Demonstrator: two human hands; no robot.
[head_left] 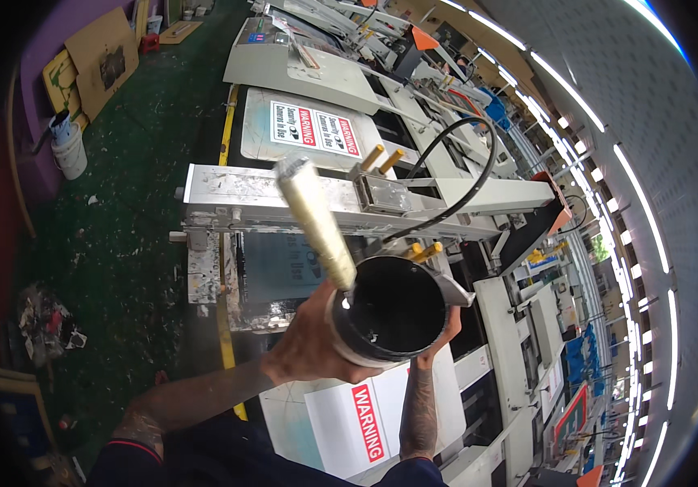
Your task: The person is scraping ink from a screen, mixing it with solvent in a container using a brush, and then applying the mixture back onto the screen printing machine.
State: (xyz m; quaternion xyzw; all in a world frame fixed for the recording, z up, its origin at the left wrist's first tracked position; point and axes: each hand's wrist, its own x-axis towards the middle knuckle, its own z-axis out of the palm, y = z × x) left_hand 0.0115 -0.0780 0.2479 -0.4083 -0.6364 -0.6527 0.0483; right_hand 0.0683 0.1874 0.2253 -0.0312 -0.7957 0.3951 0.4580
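I hold a round tub [363,355] of glossy black ink up in front of me, its mouth tilted toward my view. My left hand [308,345] is closed round the tub's left side. The right hand [446,331] grips the opposite side, mostly hidden behind the tub. A thick pale yellow stick [316,219] slants up out of the tub by my left fingers; its lower end is hidden. At the right rim juts a grey flat piece [453,290], which I cannot identify. Behind and below the tub lies a printing screen [280,272], partly covered by it.
A metal crossbeam [276,199] with yellow knobs and a black hose [491,162] spans the press beyond the tub. Printed sign sheets [315,128] lie on the far platen; another sheet [337,426] lies nearest me. A white bucket [71,154] stands on the green floor at left.
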